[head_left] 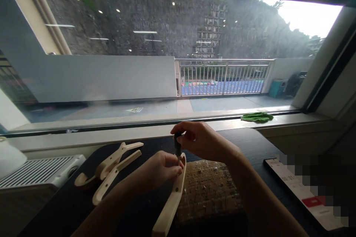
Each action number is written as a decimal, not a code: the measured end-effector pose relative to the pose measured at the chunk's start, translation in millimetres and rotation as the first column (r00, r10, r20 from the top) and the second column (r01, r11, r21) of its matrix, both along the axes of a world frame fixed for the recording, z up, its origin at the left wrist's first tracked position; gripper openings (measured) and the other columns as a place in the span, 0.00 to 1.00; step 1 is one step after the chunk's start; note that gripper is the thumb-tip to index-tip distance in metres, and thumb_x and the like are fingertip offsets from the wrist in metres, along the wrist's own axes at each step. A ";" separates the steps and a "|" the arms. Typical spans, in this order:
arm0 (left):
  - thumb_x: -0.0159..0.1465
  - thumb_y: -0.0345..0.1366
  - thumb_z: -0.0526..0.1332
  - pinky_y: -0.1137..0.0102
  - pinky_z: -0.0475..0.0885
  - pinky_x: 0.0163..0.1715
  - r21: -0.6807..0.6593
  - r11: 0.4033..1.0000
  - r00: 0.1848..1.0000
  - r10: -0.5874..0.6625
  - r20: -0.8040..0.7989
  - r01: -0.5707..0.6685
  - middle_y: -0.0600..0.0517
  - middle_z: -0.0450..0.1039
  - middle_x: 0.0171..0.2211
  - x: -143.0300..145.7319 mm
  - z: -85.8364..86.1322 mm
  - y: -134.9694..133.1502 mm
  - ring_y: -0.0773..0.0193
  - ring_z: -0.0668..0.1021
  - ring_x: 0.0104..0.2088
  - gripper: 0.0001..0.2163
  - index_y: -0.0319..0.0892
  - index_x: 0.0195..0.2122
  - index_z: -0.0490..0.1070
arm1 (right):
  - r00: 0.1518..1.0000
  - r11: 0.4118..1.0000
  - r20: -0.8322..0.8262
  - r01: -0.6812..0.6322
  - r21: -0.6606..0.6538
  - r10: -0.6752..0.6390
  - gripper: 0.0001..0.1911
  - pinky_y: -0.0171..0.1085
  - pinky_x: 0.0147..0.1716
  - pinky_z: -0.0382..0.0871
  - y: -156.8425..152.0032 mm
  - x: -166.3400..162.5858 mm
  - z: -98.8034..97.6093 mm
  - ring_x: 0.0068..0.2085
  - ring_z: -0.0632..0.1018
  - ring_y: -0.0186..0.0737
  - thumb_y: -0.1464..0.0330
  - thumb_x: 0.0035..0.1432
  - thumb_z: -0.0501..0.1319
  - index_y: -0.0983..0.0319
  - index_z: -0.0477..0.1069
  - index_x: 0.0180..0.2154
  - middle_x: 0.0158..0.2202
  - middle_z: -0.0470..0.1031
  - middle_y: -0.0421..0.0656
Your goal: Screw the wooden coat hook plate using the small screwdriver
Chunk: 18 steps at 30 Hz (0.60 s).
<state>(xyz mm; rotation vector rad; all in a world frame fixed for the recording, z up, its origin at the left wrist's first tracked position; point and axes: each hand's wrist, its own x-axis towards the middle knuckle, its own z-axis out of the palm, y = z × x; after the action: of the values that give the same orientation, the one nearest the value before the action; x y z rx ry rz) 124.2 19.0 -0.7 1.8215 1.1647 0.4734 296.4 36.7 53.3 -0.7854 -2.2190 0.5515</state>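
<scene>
My right hand (204,140) is closed round the black handle of a small screwdriver (177,143), which stands upright with its shaft pointing down. The tip meets the upper part of a pale wooden hook piece (169,207) and is partly hidden by fingers. My left hand (162,168) pinches that same piece near its curled end, beside the shaft; whether a screw is between the fingers I cannot tell. The bent piece has holes along it and leans against a brown block wrapped in clear film (210,189). More wooden hook pieces (113,180) lie to the left.
All this is on a dark table (244,142) against a window sill. At the right edge lies a phone (299,190) with a timer on screen. A green cloth (257,117) rests on the sill. A white slatted appliance (59,170) stands left of the table.
</scene>
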 end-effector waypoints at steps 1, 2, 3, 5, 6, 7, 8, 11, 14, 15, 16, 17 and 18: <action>0.54 0.40 0.53 0.73 0.61 0.28 0.000 1.000 1.000 0.003 -0.006 -0.003 0.52 0.70 0.27 0.1 1.2 -0.5 0.65 0.68 0.29 0.13 0.38 0.29 0.73 | 1.000 1.000 -0.001 -0.004 -0.002 0.004 0.13 0.30 0.24 0.57 -0.2 -0.1 0.0 0.25 0.67 0.28 0.73 0.52 0.52 0.60 0.68 0.40 0.25 0.69 0.38; 0.54 0.40 0.53 0.74 0.61 0.28 0.002 1.000 1.000 -0.005 -0.009 0.005 0.52 0.70 0.27 0.1 2.5 -1.1 0.65 0.68 0.29 0.13 0.38 0.29 0.73 | 1.000 1.000 -0.002 -0.007 -0.005 0.007 0.13 0.30 0.24 0.57 -0.3 -0.1 0.0 0.25 0.67 0.28 0.73 0.52 0.52 0.60 0.68 0.41 0.25 0.69 0.38; 0.54 0.39 0.52 0.74 0.61 0.28 0.007 1.000 1.000 -0.023 -0.009 0.023 0.53 0.70 0.28 0.0 3.8 -1.6 0.66 0.68 0.29 0.12 0.39 0.29 0.73 | 1.000 1.000 -0.002 -0.008 -0.007 0.008 0.13 0.30 0.24 0.57 -0.3 0.0 0.0 0.25 0.67 0.28 0.73 0.52 0.52 0.60 0.68 0.41 0.25 0.69 0.38; 0.55 0.38 0.52 0.75 0.61 0.28 0.019 0.998 0.998 -0.067 -0.008 0.067 0.54 0.69 0.28 -0.7 6.0 -2.6 0.67 0.67 0.29 0.11 0.39 0.29 0.73 | 1.000 1.000 0.002 -0.006 -0.006 0.006 0.14 0.30 0.24 0.57 -0.3 0.5 0.2 0.25 0.67 0.28 0.73 0.52 0.52 0.60 0.68 0.41 0.25 0.69 0.38; 0.55 0.37 0.52 0.75 0.61 0.28 0.023 0.996 0.996 -0.083 -0.011 0.083 0.54 0.69 0.28 -1.2 6.5 -2.9 0.68 0.67 0.29 0.11 0.40 0.29 0.73 | 1.000 1.000 0.007 -0.002 -0.001 0.002 0.14 0.30 0.24 0.57 -0.4 0.7 0.3 0.25 0.67 0.28 0.73 0.52 0.52 0.61 0.68 0.41 0.25 0.69 0.38; 0.55 0.37 0.52 0.76 0.60 0.28 0.024 0.996 0.996 -0.090 -0.017 0.091 0.54 0.69 0.27 -1.8 6.5 -3.0 0.68 0.67 0.28 0.11 0.40 0.29 0.73 | 1.000 1.000 0.011 0.001 0.005 -0.001 0.13 0.30 0.24 0.57 -0.4 0.9 0.5 0.25 0.67 0.28 0.73 0.52 0.52 0.61 0.68 0.41 0.25 0.69 0.38; 0.55 0.37 0.52 0.76 0.60 0.27 0.023 0.996 0.996 -0.088 -0.027 0.089 0.55 0.68 0.27 -2.5 5.9 -2.9 0.68 0.67 0.27 0.11 0.40 0.30 0.73 | 1.000 1.000 0.016 0.002 0.010 -0.002 0.14 0.30 0.24 0.56 -0.5 1.0 0.7 0.25 0.67 0.27 0.73 0.52 0.52 0.61 0.68 0.41 0.25 0.69 0.38; 0.56 0.39 0.51 0.76 0.58 0.24 0.016 0.998 0.996 -0.067 -0.051 0.068 0.54 0.67 0.25 -4.4 0.9 -1.4 0.69 0.65 0.25 0.12 0.39 0.30 0.73 | 1.000 1.000 0.027 -0.003 0.021 0.003 0.14 0.29 0.23 0.56 -0.9 1.3 1.4 0.24 0.66 0.27 0.73 0.52 0.52 0.60 0.68 0.40 0.25 0.69 0.38; 0.56 0.40 0.51 0.75 0.57 0.22 0.024 0.999 0.998 -0.044 -0.054 0.046 0.54 0.66 0.25 -5.1 -5.9 0.7 0.69 0.65 0.24 0.14 0.38 0.30 0.72 | 1.000 1.000 0.028 -0.003 0.031 0.002 0.14 0.29 0.24 0.57 -1.3 1.7 2.6 0.25 0.67 0.28 0.73 0.52 0.51 0.59 0.68 0.40 0.25 0.69 0.38; 0.56 0.40 0.51 0.75 0.57 0.22 0.031 0.999 0.998 -0.032 -0.053 0.034 0.53 0.66 0.25 -5.1 -8.0 1.3 0.69 0.65 0.24 0.14 0.37 0.29 0.73 | 1.000 0.999 0.028 -0.002 0.034 0.001 0.14 0.30 0.24 0.57 -1.5 1.9 3.0 0.25 0.67 0.28 0.73 0.52 0.51 0.59 0.68 0.40 0.25 0.69 0.38; 0.55 0.40 0.51 0.75 0.57 0.22 0.041 0.999 0.998 -0.018 -0.054 0.020 0.53 0.67 0.24 -4.9 -9.8 1.8 0.69 0.65 0.24 0.14 0.37 0.29 0.73 | 1.000 0.999 0.029 -0.001 0.036 0.000 0.14 0.30 0.24 0.57 -1.8 2.1 3.5 0.25 0.67 0.28 0.73 0.52 0.51 0.59 0.68 0.40 0.25 0.69 0.38; 0.55 0.40 0.52 0.75 0.56 0.22 0.049 0.999 0.998 -0.004 -0.056 0.007 0.53 0.67 0.24 -4.6 -11.3 2.3 0.69 0.64 0.23 0.14 0.37 0.29 0.73 | 1.000 0.999 0.030 -0.001 0.038 0.000 0.14 0.30 0.24 0.57 -2.0 2.3 3.9 0.25 0.67 0.28 0.73 0.52 0.51 0.59 0.68 0.40 0.25 0.69 0.38; 0.55 0.41 0.52 0.75 0.56 0.22 0.055 0.998 0.998 0.006 -0.059 -0.002 0.53 0.66 0.24 -4.4 -12.6 2.7 0.70 0.64 0.23 0.14 0.37 0.29 0.73 | 0.999 0.999 0.032 -0.002 0.039 0.001 0.14 0.30 0.24 0.57 -2.2 2.5 4.2 0.25 0.67 0.28 0.73 0.52 0.51 0.59 0.68 0.40 0.25 0.69 0.38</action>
<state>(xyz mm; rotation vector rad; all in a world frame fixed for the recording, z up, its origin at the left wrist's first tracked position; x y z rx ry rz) 119.8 21.7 -13.3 1.8922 1.2063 0.4609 298.9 34.5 57.5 -0.7775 -2.2533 0.4980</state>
